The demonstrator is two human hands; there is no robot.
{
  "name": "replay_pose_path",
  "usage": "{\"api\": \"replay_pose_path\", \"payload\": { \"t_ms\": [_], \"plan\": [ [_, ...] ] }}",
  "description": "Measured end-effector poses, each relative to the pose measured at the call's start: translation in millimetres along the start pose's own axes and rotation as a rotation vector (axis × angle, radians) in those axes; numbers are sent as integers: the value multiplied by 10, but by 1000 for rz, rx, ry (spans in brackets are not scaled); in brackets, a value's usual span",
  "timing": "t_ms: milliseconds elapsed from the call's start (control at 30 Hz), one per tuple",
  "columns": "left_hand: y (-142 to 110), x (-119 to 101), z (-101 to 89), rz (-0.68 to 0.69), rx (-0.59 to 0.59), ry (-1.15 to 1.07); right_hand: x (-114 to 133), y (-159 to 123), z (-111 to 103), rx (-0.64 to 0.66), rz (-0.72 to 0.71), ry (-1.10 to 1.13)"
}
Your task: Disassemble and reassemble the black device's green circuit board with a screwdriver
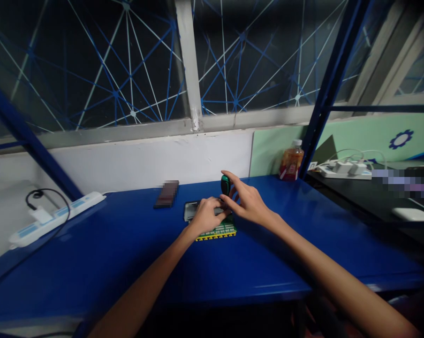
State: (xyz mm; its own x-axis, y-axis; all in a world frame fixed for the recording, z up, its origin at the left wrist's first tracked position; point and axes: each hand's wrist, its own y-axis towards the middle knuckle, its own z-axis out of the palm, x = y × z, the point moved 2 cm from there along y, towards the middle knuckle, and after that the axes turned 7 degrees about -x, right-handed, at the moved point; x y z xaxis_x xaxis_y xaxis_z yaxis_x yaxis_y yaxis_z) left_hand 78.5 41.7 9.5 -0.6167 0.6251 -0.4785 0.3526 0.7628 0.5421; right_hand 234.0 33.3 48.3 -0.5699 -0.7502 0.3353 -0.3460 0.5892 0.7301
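A screwdriver (225,185) with a green and black handle stands upright, its lower end hidden behind fingers. My right hand (249,202) is closed on it, with the index finger raised over the top of the handle. My left hand (208,215) lies low over a dark-rimmed grey case (190,211), its thumb and fingers coming together near the foot of the screwdriver. What those fingertips hold is hidden. Under and in front of this hand is a green board (221,230) with rows of pale parts and a yellow notched front edge.
On the blue table (127,263), a dark flat slab (167,194) lies behind to the left. A white power strip (59,219) with a black cable sits at the left edge. At the back right stands a bottle (291,162); another power strip (345,170) is beyond the blue post.
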Motion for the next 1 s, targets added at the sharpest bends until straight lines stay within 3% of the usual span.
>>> {"api": "replay_pose_path", "payload": {
  "t_ms": [200, 600, 1000],
  "plan": [
    [7, 25, 10, -8, -21, -36, 0, -1, 3, -1, -12, 14],
    [3, 26, 14, -66, 47, -128, -32, 6, -5, -2, 42, 45],
    [0, 14, 0, -27, -5, -14, -31, 13, -20, -20, 40, 4]
  ]
}}
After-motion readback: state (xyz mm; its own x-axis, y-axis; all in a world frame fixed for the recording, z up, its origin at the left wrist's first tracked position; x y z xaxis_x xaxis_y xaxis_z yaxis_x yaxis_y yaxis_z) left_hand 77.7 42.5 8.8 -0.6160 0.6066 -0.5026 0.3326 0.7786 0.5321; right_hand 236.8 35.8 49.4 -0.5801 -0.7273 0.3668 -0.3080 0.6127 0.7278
